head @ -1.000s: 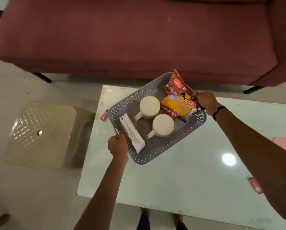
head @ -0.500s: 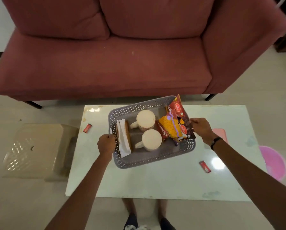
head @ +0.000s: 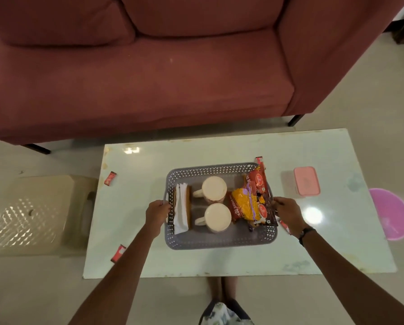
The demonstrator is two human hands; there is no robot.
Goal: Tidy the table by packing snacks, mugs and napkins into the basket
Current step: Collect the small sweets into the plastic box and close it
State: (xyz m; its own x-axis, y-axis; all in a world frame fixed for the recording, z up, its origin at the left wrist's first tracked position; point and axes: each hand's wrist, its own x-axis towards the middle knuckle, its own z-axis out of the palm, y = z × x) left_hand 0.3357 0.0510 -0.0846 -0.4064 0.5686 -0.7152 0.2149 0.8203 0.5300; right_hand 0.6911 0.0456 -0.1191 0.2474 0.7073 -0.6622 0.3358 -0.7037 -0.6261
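My left hand point(head: 157, 213) and right hand point(head: 287, 212) each clasp a short end of the grey basket point(head: 219, 242), its long axis running between the grips. Napkins point(head: 180, 213), two mugs point(head: 214, 188) and snack packets point(head: 250, 202) sit inside; stray red wrappers point(head: 109, 178) lie leftward on the bench point(head: 243, 261), nearer my left.

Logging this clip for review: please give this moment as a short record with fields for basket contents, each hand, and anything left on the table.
basket: grey basket on the white table
contents: napkins, two mugs, snack packets
left hand: left hand grips the basket's left handle
right hand: right hand grips the basket's right edge
left on table: pink box, small red sachets
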